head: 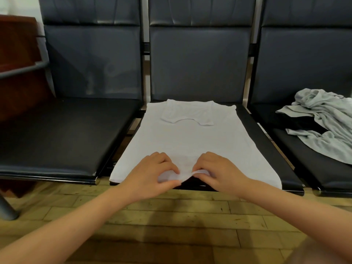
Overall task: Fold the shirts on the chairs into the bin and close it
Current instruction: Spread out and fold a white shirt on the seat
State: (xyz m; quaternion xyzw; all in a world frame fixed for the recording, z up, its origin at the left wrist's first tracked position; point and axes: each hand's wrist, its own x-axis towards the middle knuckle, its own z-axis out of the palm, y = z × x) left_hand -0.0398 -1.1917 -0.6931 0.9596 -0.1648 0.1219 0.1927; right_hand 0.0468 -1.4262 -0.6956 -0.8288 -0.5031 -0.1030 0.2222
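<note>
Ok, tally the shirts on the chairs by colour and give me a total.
White shirt, spread flat on the middle chair, hem pinched by left hand and right hand: 1
Grey shirt, crumpled on the right chair: 1
Total: 2

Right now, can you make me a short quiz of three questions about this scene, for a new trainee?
1. True or false: the white shirt lies on the middle seat, with both sleeves folded in.
2. Which part of the white shirt do the left hand and the right hand pinch? A. collar B. near hem, at its middle C. a sleeve
3. Fill in: the crumpled grey shirt lies on the ____ seat.

Key
1. True.
2. B; the fingers lift the hem a little off the seat.
3. Right.
</note>
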